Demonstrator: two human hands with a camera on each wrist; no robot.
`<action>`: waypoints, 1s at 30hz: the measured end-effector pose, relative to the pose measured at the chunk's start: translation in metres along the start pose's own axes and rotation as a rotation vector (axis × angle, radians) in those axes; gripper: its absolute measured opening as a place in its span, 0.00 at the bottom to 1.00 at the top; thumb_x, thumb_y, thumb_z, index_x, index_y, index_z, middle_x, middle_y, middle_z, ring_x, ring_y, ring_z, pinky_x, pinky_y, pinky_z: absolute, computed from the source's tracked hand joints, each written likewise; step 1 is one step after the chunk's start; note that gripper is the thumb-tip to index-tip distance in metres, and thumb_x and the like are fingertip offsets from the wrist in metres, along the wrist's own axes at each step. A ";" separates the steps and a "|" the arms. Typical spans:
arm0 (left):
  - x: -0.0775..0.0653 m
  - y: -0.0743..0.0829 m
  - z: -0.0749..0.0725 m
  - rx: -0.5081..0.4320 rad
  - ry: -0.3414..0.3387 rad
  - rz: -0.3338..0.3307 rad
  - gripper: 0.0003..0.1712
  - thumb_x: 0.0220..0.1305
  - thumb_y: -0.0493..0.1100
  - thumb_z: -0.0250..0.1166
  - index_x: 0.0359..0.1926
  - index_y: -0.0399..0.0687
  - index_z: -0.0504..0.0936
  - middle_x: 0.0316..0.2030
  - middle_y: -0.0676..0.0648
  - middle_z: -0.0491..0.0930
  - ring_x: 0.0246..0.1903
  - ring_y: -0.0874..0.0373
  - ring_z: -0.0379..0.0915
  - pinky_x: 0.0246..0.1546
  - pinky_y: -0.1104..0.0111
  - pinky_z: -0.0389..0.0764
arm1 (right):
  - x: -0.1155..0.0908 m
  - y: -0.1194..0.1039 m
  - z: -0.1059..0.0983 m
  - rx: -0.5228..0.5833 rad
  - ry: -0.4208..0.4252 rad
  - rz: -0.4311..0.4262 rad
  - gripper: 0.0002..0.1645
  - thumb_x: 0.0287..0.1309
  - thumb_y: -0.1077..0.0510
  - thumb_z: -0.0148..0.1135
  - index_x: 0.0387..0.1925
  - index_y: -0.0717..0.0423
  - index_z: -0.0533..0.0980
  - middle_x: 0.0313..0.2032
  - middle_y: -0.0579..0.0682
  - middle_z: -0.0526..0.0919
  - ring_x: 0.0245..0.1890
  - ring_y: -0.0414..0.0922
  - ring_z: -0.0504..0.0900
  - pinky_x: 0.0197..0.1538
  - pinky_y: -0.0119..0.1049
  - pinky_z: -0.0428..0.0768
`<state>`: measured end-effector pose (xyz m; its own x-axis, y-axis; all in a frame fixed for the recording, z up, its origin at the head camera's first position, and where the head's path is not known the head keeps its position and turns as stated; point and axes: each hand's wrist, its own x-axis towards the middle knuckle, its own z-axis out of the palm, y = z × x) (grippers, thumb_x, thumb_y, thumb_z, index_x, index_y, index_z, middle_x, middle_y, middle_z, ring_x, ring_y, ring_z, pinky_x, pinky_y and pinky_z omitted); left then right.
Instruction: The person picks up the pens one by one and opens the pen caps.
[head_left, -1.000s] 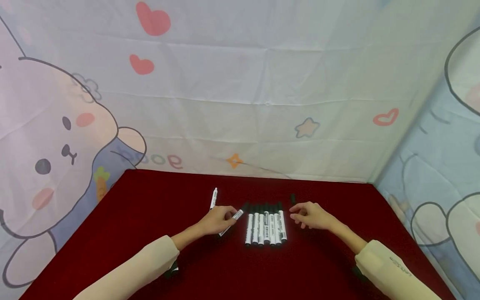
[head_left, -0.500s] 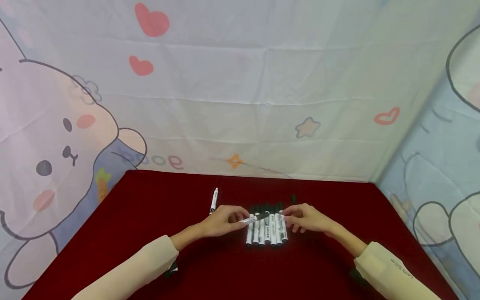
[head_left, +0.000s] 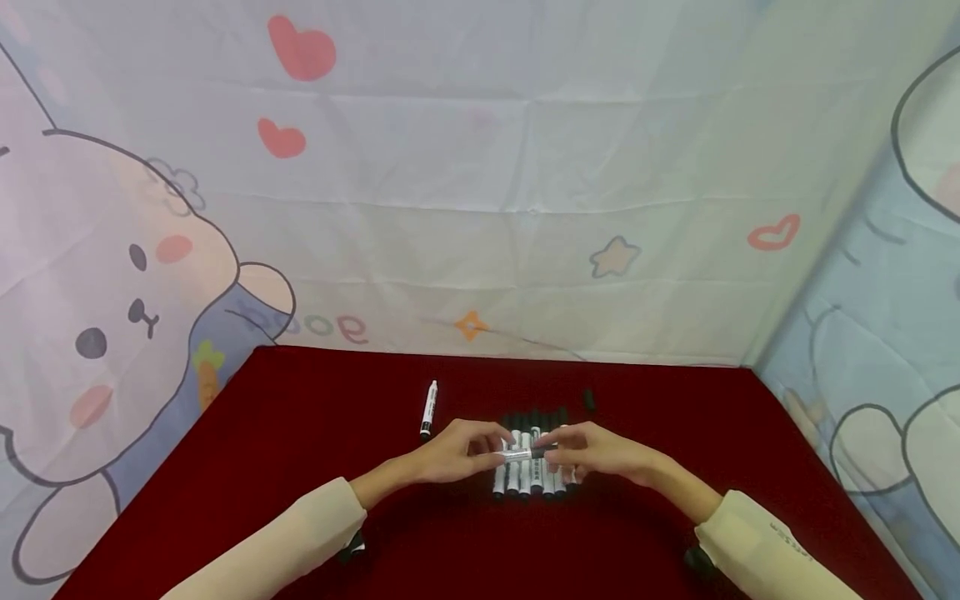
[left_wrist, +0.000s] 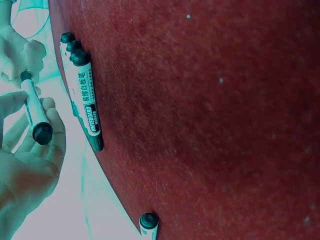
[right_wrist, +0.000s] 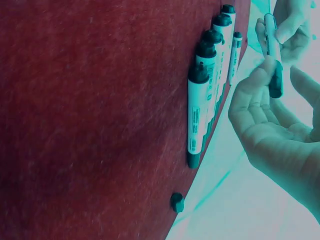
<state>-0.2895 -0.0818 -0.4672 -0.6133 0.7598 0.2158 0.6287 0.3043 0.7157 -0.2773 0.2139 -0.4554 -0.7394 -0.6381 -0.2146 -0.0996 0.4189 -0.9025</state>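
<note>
My left hand [head_left: 461,450] pinches a whiteboard marker [head_left: 516,456] by its white barrel, holding it sideways above a row of similar markers. The black cap end [right_wrist: 276,82] points toward my right hand [head_left: 603,452]. That hand's fingers reach around the cap end; in the right wrist view a finger touches it while the thumb [right_wrist: 305,85] appears apart. Beneath both hands, the row of white markers [head_left: 513,475] lies side by side with black caps away from me, partly hidden by the fingers.
A single marker [head_left: 429,408] with a bare white tip lies behind my left hand. A loose black cap [head_left: 588,400] lies behind my right hand. The dark red cloth [head_left: 360,392] covers the table, and a printed fabric sheet [head_left: 450,167] hangs behind it.
My left hand has carried the marker right, over the row, turning it from slanted to nearly sideways. My right hand has moved left to its cap end.
</note>
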 end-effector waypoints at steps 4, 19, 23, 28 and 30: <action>0.000 -0.001 0.004 -0.031 -0.020 0.033 0.16 0.74 0.38 0.61 0.57 0.35 0.80 0.38 0.38 0.85 0.33 0.67 0.78 0.37 0.73 0.82 | 0.001 0.002 0.005 0.048 -0.021 0.023 0.28 0.75 0.46 0.56 0.65 0.60 0.75 0.32 0.47 0.74 0.31 0.42 0.72 0.37 0.34 0.74; 0.007 0.003 0.003 0.005 0.055 0.041 0.16 0.67 0.40 0.70 0.52 0.38 0.84 0.38 0.42 0.87 0.33 0.70 0.76 0.36 0.76 0.80 | 0.011 -0.002 0.012 0.143 -0.102 0.012 0.25 0.78 0.46 0.50 0.53 0.66 0.75 0.23 0.43 0.62 0.23 0.39 0.58 0.30 0.32 0.63; 0.004 0.004 0.006 0.021 0.054 0.051 0.13 0.70 0.39 0.67 0.52 0.39 0.85 0.44 0.43 0.88 0.40 0.67 0.77 0.43 0.74 0.81 | 0.012 0.003 0.011 0.067 -0.083 -0.052 0.26 0.80 0.48 0.48 0.57 0.65 0.78 0.21 0.42 0.60 0.22 0.38 0.58 0.28 0.30 0.64; -0.001 0.006 0.010 0.050 0.016 0.049 0.13 0.74 0.40 0.61 0.54 0.40 0.84 0.45 0.44 0.87 0.42 0.66 0.77 0.47 0.73 0.80 | 0.013 0.014 0.011 -0.027 -0.092 -0.181 0.24 0.81 0.52 0.47 0.53 0.68 0.79 0.20 0.39 0.61 0.18 0.33 0.58 0.23 0.25 0.61; -0.002 0.008 0.010 0.067 0.004 0.043 0.14 0.75 0.41 0.60 0.55 0.41 0.84 0.46 0.44 0.87 0.42 0.67 0.76 0.47 0.73 0.80 | 0.014 0.017 0.010 -0.040 -0.092 -0.224 0.22 0.80 0.54 0.48 0.53 0.69 0.79 0.19 0.38 0.62 0.17 0.32 0.59 0.21 0.24 0.61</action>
<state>-0.2787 -0.0748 -0.4685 -0.5870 0.7708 0.2475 0.6850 0.3099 0.6594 -0.2825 0.2058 -0.4773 -0.6327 -0.7731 -0.0452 -0.2821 0.2844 -0.9163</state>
